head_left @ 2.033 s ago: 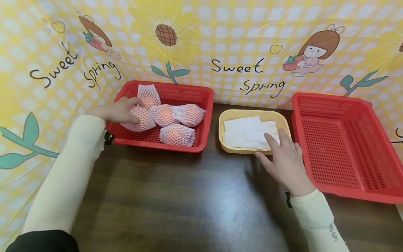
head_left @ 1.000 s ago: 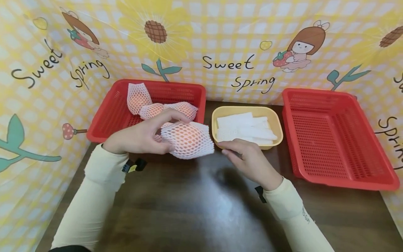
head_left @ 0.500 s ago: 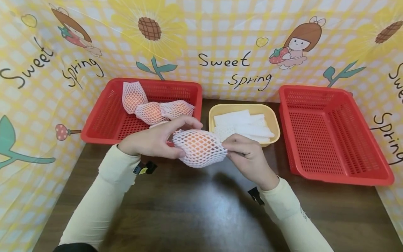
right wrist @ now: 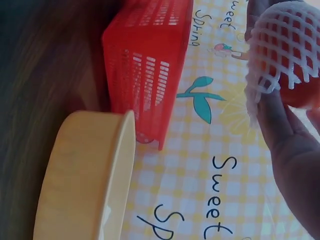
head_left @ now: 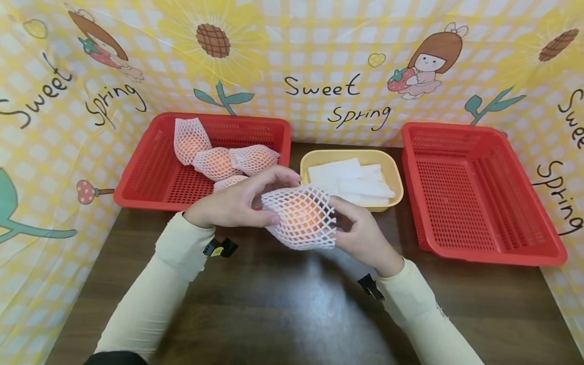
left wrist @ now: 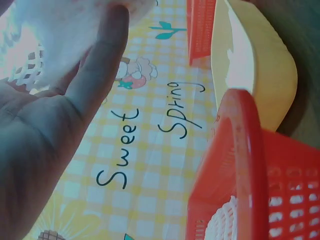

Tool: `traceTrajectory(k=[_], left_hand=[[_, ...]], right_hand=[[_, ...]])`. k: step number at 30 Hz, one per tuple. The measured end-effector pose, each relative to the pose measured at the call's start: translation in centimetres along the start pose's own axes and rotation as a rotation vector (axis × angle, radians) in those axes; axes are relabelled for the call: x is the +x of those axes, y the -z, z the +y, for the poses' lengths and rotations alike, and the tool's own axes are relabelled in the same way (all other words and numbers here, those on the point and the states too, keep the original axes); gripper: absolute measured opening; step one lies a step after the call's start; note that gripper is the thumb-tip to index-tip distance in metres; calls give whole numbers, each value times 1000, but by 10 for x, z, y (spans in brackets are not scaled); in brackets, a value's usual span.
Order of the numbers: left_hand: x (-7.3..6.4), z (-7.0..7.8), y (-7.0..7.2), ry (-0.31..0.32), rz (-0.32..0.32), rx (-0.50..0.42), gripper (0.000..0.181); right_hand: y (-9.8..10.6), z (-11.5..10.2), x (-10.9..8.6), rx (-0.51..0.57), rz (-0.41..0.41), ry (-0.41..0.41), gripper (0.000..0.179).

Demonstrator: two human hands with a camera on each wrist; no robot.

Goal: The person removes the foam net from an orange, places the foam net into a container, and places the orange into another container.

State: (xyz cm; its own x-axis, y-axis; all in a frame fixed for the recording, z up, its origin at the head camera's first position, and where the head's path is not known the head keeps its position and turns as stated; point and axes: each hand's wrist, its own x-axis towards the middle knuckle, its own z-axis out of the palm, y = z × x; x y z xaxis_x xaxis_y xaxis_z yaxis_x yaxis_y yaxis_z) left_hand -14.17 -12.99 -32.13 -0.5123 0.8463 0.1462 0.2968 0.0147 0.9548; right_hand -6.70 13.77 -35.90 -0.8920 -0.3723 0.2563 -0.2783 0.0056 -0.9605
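In the head view a round orange fruit (head_left: 304, 210) in a white foam net sleeve (head_left: 292, 238) is held up over the table's middle. My left hand (head_left: 239, 200) grips its left end between thumb and fingers. At the sleeve's right end, my right hand (head_left: 365, 233) holds the spread-out rim. The right wrist view shows a digit of the right hand (right wrist: 295, 150) at the sleeve's edge, with bare orange skin showing below the mesh. In the left wrist view the left hand (left wrist: 45, 130) is around the pale sleeve, which is overexposed there.
Behind my left hand stands a red basket (head_left: 137, 190) with several netted fruits (head_left: 214, 162). A yellow tray (head_left: 396, 190) holding flat white net sleeves (head_left: 347, 177) is at the middle back. Another red basket (head_left: 474, 213) stands at right, its bottom bare. Printed cloth (head_left: 310, 45) lines the back.
My left hand has lifted a netted fruit out of the left basket and brought it right. My right hand has come from the tray to the sleeve's end, which has widened.
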Motion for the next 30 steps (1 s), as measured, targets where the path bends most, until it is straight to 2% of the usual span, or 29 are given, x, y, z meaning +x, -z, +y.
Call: traceTrajectory(k=[4, 8, 11, 13, 16, 20, 25, 30], left_hand=[[3, -2, -4, -7, 33, -26, 61], [7, -2, -9, 2, 67, 39, 66], [9, -1, -13, 21, 106, 125, 71], [11, -2, -16, 28, 133, 166, 72], [13, -2, -20, 33, 152, 184, 73], [14, -3, -21, 57, 157, 145, 72], [14, -8, -17, 119, 205, 116, 53], [15, -11, -17, 116, 282, 202, 28]], right_hand=[[-2, 1, 1, -22, 28, 41, 42], [-2, 2, 1, -26, 104, 39, 39], [-1, 1, 2, -15, 95, 4, 46], [0, 0, 2, -7, 61, -21, 54], [2, 0, 2, -9, 35, -54, 65], [6, 0, 1, -22, 64, -74, 69], [15, -2, -1, 21, 65, -84, 71], [20, -1, -2, 54, 60, -94, 71]])
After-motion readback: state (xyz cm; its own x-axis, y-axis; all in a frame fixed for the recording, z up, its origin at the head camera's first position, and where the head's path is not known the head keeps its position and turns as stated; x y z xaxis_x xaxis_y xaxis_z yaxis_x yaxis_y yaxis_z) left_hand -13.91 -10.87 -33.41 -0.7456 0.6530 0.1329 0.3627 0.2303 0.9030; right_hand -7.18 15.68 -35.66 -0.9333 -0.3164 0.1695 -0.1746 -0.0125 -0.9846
